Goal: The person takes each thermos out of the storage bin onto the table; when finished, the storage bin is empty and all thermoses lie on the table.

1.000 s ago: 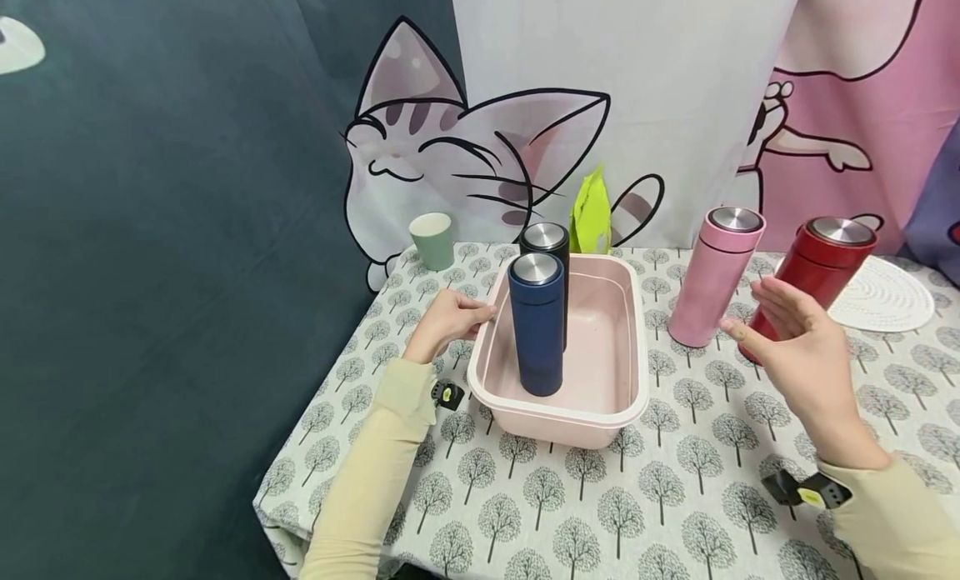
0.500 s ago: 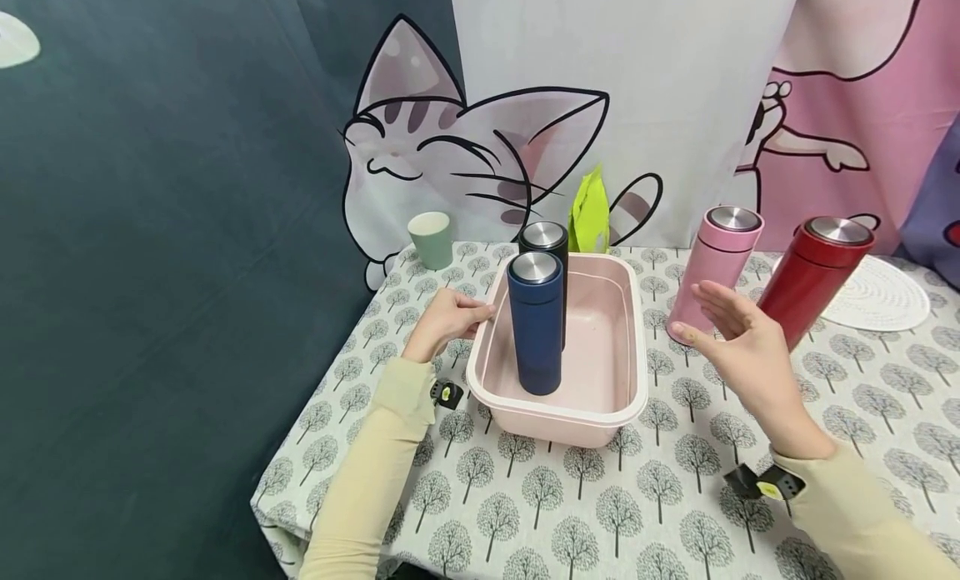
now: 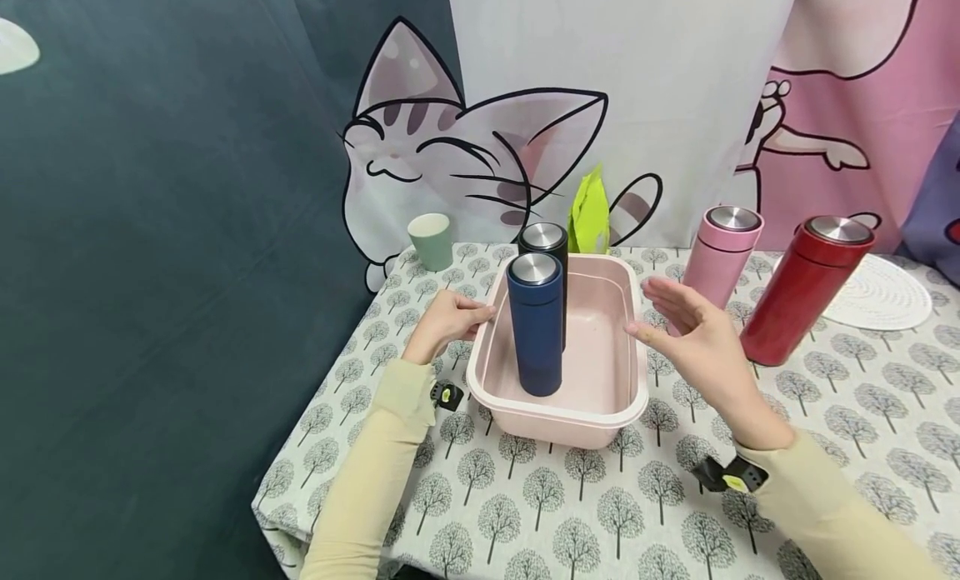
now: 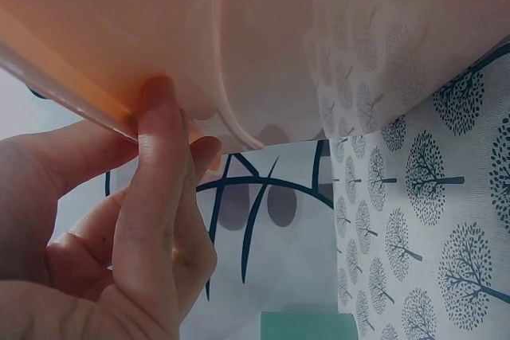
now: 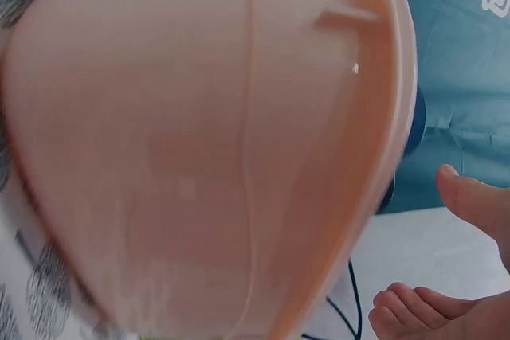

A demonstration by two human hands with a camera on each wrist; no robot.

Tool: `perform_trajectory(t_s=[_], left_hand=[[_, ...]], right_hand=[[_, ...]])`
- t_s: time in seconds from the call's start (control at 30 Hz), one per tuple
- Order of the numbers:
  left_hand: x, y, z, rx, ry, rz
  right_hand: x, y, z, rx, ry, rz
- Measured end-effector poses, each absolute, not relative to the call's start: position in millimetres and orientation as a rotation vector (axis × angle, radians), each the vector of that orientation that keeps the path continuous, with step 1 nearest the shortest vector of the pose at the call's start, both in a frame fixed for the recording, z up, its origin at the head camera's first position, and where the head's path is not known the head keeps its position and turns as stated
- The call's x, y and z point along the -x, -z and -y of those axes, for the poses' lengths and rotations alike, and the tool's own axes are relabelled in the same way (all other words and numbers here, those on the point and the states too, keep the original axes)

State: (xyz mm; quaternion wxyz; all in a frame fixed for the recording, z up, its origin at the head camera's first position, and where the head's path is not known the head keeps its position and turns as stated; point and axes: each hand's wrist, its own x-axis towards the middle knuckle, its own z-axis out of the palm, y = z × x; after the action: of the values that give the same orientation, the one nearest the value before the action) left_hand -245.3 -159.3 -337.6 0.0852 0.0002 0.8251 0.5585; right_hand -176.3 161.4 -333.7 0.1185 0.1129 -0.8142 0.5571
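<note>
A pale pink plastic basin (image 3: 557, 427) stands on the table with two upright thermos bottles in it. The dark blue thermos (image 3: 536, 338) is nearer, partly covering the black thermos (image 3: 544, 236) behind it. At the basin's left rim, my left hand (image 3: 444, 322) pinches the edge between thumb and fingers; the left wrist view shows this grip from below. My right hand (image 3: 705, 353) is beside the right rim, thumb and fingers spread apart and holding nothing. In the right wrist view its thumb and fingers (image 5: 414, 314) appear beyond the basin's rim (image 5: 405, 77).
Behind my right hand a pink thermos (image 3: 720, 267) stands, its lower part hidden. A red thermos (image 3: 804, 297) is to its right, before a round white placemat (image 3: 885, 295). A green cup (image 3: 432, 245) and a lime-green packet (image 3: 590, 215) stand at the back of the table.
My right hand has moved left, from in front of the red thermos, past the pink one, to the basin's right rim. My left hand and the basin have stayed put.
</note>
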Motion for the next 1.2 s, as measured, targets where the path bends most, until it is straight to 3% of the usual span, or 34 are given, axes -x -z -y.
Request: perform_trajectory(t_s=[1.2], left_hand=[[250,339,161,-0.019,-1.639,-2.467]], right_hand=[[212,337,-90,-0.582,-1.629,2.607]])
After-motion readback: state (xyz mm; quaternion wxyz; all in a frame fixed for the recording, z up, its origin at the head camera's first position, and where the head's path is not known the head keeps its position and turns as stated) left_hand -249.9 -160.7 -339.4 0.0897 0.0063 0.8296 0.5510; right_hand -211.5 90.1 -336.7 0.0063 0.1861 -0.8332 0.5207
